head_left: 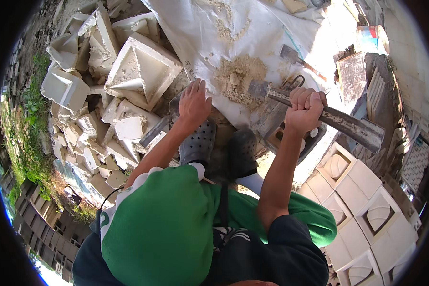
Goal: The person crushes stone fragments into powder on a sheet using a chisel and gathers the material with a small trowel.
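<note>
My right hand (306, 108) is closed around a long, grey, channel-shaped metal bar (352, 125), tilted down to the right. A flat blade-like piece (258, 88) shows at the bar's far left end; whether it is joined to it I cannot tell. My left hand (194, 104) has its fingers stretched out over a dark metal edge by the sheet; what lies under the palm is hidden. Below my right hand sits a grey metal mould (277, 131) with openings, partly covered by my arm. Sandy powder (238, 78) is heaped between my hands.
Broken cream blocks (143, 71) are piled at left. A white sheet (186, 28) spreads ahead, bearing a flat-bladed tool (291, 54). At right are a bucket (372, 40) and a worn wooden box (352, 78). Patterned cream blocks (379, 212) stand lower right. My grey clog (198, 143) is between my arms.
</note>
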{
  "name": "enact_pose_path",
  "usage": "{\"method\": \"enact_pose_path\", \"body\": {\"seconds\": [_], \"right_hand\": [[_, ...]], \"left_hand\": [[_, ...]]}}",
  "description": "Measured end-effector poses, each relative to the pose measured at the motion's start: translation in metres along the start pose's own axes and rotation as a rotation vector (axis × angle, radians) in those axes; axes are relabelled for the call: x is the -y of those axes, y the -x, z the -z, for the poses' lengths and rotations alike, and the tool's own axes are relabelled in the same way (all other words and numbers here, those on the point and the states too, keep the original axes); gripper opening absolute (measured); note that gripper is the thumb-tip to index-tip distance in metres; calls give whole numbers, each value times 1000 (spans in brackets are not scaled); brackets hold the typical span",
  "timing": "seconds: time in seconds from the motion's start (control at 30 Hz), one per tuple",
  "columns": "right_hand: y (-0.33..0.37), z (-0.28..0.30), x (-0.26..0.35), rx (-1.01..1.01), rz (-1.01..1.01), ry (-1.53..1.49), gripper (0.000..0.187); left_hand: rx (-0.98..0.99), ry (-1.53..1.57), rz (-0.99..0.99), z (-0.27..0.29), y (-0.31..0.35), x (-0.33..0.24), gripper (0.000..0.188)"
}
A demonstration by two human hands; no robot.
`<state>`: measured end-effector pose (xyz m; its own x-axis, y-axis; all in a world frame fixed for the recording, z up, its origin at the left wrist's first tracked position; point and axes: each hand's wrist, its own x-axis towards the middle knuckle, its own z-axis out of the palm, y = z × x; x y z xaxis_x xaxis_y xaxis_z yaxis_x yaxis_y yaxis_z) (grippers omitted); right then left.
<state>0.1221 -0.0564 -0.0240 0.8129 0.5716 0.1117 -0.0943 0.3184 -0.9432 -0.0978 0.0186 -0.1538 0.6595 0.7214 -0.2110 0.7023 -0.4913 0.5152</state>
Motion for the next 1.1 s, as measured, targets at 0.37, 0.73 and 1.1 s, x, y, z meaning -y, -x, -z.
{"method": "enact_pose_path", "body": {"seconds": [0.37,0.73,1.1], "right_hand": [[19,-15,-75,9,-118,23,30],[28,12,-80,-81,-87,-137,32],[45,24,-66,-184,-127,-132,30]], "left_hand": [[312,-278,344,85,114,43,47],[391,-135,406,106,117,31,36],[170,369,442,141,118,7,37]]}}
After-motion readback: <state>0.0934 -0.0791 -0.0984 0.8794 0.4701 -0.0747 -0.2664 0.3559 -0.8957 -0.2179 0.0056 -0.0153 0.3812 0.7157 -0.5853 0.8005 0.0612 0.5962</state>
